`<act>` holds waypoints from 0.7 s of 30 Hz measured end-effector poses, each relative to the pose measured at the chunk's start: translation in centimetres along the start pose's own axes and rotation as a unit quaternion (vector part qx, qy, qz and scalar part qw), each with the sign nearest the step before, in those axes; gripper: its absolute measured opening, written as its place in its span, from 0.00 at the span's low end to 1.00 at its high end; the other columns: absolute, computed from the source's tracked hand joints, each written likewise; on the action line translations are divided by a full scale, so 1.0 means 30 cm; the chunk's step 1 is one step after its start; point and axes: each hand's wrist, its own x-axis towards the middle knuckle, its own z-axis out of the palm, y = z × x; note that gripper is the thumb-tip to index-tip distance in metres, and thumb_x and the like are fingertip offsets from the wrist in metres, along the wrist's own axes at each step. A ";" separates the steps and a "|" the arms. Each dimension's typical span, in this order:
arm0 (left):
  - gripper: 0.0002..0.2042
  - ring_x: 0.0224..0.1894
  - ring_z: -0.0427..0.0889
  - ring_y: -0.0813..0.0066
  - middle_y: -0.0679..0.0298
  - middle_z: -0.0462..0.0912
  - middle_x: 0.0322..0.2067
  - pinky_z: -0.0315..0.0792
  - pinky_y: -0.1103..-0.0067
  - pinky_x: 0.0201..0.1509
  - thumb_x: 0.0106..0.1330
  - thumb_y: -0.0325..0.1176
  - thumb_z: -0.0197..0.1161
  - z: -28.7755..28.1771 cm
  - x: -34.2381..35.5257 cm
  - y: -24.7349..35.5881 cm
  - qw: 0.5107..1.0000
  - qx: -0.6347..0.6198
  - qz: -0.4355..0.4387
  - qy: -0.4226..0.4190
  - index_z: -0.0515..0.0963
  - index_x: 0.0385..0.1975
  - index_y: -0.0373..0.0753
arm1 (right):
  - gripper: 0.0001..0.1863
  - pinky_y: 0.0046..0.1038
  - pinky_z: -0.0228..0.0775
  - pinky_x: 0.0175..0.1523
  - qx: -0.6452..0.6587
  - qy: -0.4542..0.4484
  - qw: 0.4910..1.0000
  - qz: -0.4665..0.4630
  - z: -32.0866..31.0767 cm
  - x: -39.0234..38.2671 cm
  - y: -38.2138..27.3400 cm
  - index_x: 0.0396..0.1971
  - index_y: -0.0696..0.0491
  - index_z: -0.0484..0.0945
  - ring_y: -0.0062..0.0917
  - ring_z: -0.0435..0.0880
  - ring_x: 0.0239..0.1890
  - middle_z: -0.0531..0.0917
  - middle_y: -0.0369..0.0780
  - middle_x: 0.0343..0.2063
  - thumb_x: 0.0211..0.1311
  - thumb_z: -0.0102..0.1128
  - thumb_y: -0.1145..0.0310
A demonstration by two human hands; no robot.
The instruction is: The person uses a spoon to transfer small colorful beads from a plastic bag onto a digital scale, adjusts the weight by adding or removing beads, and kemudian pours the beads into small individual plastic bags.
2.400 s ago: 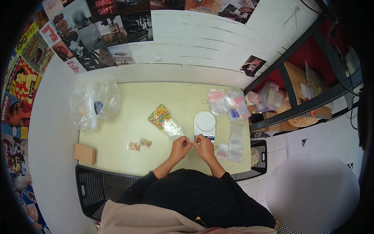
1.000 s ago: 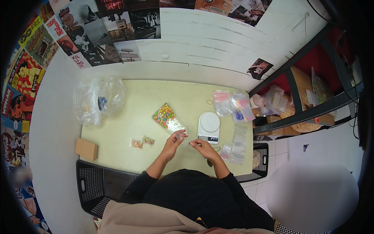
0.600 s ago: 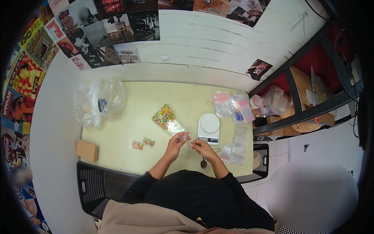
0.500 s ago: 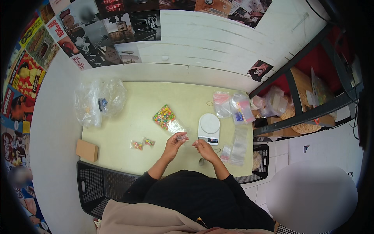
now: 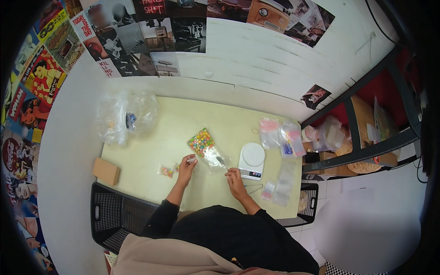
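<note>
My left hand is closed with its fingertips pinched on a small clear plastic bag. My right hand grips a metal spoon, whose bowl points away from me over the open, clear end of a larger bag of colourful candies. That bag lies on the table beyond my two hands. Left of my left hand lie small filled candy bags, one partly hidden by that hand. A white kitchen scale stands just beyond and right of my right hand.
Metal tongs and empty clear bags lie at right, with more bags behind. A large clear plastic bag sits far left, a brown cardboard box nearer. Black crates flank the near edge; a shelf stands right.
My left hand has moved left, away from the right, with the small bag. The spoon has swung from pointing toward me to pointing away, over the candy bag. The view has shifted slightly.
</note>
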 end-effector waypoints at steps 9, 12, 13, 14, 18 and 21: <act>0.14 0.63 0.66 0.66 0.59 0.69 0.58 0.63 0.74 0.63 0.63 0.31 0.63 -0.059 0.231 -0.001 0.978 0.155 0.138 -0.012 0.74 0.48 0.41 | 0.23 0.35 0.68 0.60 -0.054 0.026 0.997 -0.051 0.174 0.045 0.113 0.56 0.59 0.64 0.44 0.68 0.58 0.63 0.50 0.54 0.59 0.47 0.83; 0.13 0.62 0.67 0.64 0.57 0.67 0.59 0.66 0.72 0.62 0.61 0.29 0.65 -0.053 0.262 -0.003 0.977 0.167 0.129 -0.039 0.77 0.45 0.39 | 0.25 0.37 0.66 0.61 -0.043 0.050 0.997 -0.038 0.211 0.077 0.129 0.59 0.57 0.62 0.45 0.66 0.60 0.62 0.51 0.56 0.60 0.46 0.83; 0.12 0.61 0.68 0.64 0.56 0.67 0.59 0.68 0.72 0.61 0.60 0.28 0.65 -0.038 0.266 0.011 0.977 0.169 0.120 -0.047 0.77 0.44 0.38 | 0.26 0.38 0.64 0.62 -0.040 0.060 0.997 -0.037 0.218 0.089 0.139 0.60 0.56 0.62 0.46 0.66 0.60 0.62 0.51 0.57 0.60 0.45 0.83; 0.13 0.61 0.68 0.64 0.56 0.66 0.59 0.68 0.72 0.61 0.60 0.28 0.65 -0.022 0.269 0.026 0.977 0.170 0.120 -0.056 0.77 0.44 0.38 | 0.27 0.38 0.63 0.62 -0.037 0.070 0.996 -0.035 0.221 0.098 0.149 0.61 0.54 0.61 0.47 0.65 0.60 0.62 0.51 0.57 0.61 0.45 0.83; 0.13 0.62 0.67 0.63 0.56 0.66 0.59 0.70 0.75 0.59 0.60 0.28 0.66 -0.024 0.242 0.041 0.976 0.173 0.116 -0.067 0.77 0.44 0.37 | 0.24 0.38 0.61 0.63 -0.012 0.042 0.999 -0.014 0.203 0.109 0.131 0.59 0.54 0.65 0.48 0.66 0.59 0.65 0.52 0.56 0.62 0.43 0.84; 0.12 0.62 0.67 0.63 0.57 0.66 0.59 0.69 0.75 0.60 0.60 0.28 0.65 -0.025 0.230 0.046 0.975 0.176 0.122 -0.062 0.78 0.44 0.38 | 0.23 0.37 0.61 0.63 0.016 0.026 0.999 -0.024 0.154 0.097 0.127 0.57 0.56 0.67 0.48 0.67 0.58 0.68 0.52 0.54 0.62 0.41 0.84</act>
